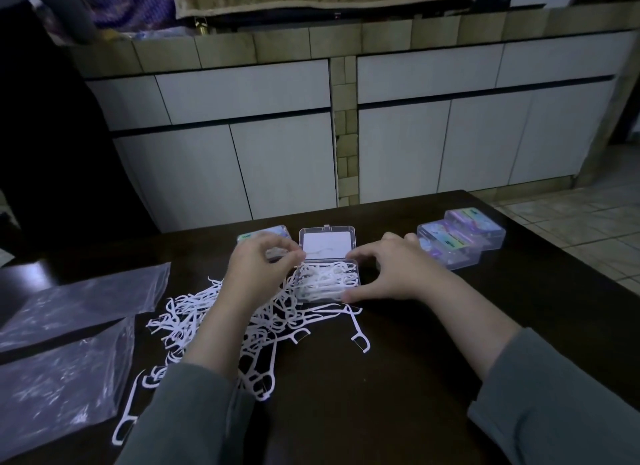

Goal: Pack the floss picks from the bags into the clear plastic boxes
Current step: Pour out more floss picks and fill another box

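Near the far edge of the dark surface (398,360), a clear, hinged rectangular box (329,281) brims with thin white floss picks (214,322). Left hand (263,267) pinches picks over it; right hand (388,270) grips its right side. Crinkled bags (69,343) lie at the left edge.

Dim lighting. Dark brown worktop (398,360) in foreground. Behind it, white cabinet doors (284,167) under a beige tiled counter edge (346,39). Pale tiled floor (588,215) at right.
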`<action>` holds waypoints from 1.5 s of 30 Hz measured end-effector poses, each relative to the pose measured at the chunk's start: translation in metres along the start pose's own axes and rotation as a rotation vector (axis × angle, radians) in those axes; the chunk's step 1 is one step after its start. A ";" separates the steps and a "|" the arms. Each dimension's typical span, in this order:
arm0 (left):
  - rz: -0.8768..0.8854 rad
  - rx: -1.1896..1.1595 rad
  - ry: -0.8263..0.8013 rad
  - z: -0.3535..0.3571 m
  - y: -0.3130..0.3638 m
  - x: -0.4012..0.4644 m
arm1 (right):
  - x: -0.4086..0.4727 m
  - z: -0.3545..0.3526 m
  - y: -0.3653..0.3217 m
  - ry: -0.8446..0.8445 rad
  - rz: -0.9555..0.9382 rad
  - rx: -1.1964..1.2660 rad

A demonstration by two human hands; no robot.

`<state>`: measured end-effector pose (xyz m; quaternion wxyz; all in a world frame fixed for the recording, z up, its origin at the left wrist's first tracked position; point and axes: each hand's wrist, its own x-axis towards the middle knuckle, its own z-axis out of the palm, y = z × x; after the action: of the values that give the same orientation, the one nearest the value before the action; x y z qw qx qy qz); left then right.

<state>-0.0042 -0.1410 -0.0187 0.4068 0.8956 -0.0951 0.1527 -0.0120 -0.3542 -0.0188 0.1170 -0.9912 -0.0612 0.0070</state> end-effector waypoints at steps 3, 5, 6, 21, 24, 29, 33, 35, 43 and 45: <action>0.080 -0.015 -0.151 0.008 0.004 -0.002 | 0.000 0.000 0.001 0.001 -0.005 0.008; 0.113 0.078 -0.240 0.013 0.003 -0.002 | 0.000 0.000 0.001 0.001 -0.007 0.010; 0.119 0.094 -0.239 0.013 0.002 -0.001 | 0.000 0.000 0.001 0.000 -0.009 0.008; 0.008 0.196 -0.199 0.003 -0.017 0.006 | -0.003 -0.001 -0.002 0.004 -0.012 -0.003; -0.016 0.182 -0.228 0.004 -0.016 0.006 | -0.003 0.000 -0.002 0.003 -0.005 0.002; -0.022 0.179 -0.216 -0.002 -0.012 0.005 | -0.002 -0.001 -0.002 -0.004 -0.002 -0.008; 0.016 0.203 -0.238 0.003 -0.008 0.002 | -0.002 0.000 -0.002 0.000 -0.004 -0.013; 0.049 0.235 -0.206 0.002 -0.006 0.002 | 0.000 0.002 0.000 0.002 -0.011 -0.018; 0.061 0.099 -0.345 -0.007 0.015 -0.011 | -0.004 -0.001 -0.001 -0.003 -0.022 0.002; 0.069 0.168 -0.423 0.002 0.027 -0.014 | -0.005 -0.003 0.000 0.004 -0.030 0.009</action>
<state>-0.0254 -0.1590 -0.0058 0.2962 0.9347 -0.1957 -0.0174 -0.0166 -0.3551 -0.0160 0.1214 -0.9897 -0.0759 0.0036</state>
